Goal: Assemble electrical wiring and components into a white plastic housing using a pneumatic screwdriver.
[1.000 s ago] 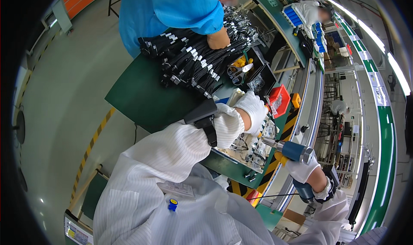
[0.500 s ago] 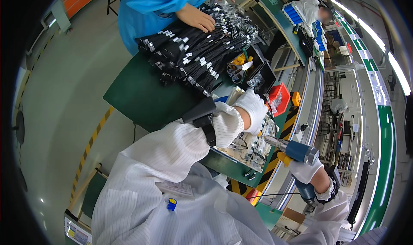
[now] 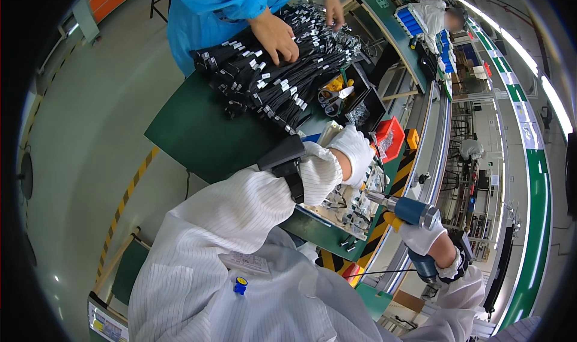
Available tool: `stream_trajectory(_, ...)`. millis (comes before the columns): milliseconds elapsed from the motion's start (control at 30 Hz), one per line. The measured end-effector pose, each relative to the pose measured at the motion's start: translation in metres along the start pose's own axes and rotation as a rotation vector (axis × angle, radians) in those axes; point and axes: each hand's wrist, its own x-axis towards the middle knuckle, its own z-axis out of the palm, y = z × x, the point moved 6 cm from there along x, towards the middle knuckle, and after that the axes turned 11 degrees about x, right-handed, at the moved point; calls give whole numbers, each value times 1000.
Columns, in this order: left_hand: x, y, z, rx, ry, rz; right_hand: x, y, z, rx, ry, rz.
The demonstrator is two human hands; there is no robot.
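Head view: blue screwdriver (image 3: 410, 210) inside right grip (image 3: 422, 236).

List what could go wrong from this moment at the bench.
The powered screwdriver in the right hand points at the left hand resting on the circuit assembly; a slip might jab the glove or scratch the board. A co-worker's hands press on the black cable bundle nearby; sliding cables could tip the scissors bin.

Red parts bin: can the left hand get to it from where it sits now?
Probably yes. The left hand rests on the assembly right beside the red parts bin, whose open top faces up with nothing between them. The right hand holds the blue power screwdriver.
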Motion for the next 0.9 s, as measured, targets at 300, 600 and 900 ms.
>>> stream_trajectory(300,1,-1,0,-4,5,-5,1,-11,0,34,4,-28)
stream_trajectory(600,5,-1,11,-28,42,-21,32,-9,11,23,-111,61)
stream_trajectory(900,6,2,1,-62,95,20,37,139,1,682,229,53)
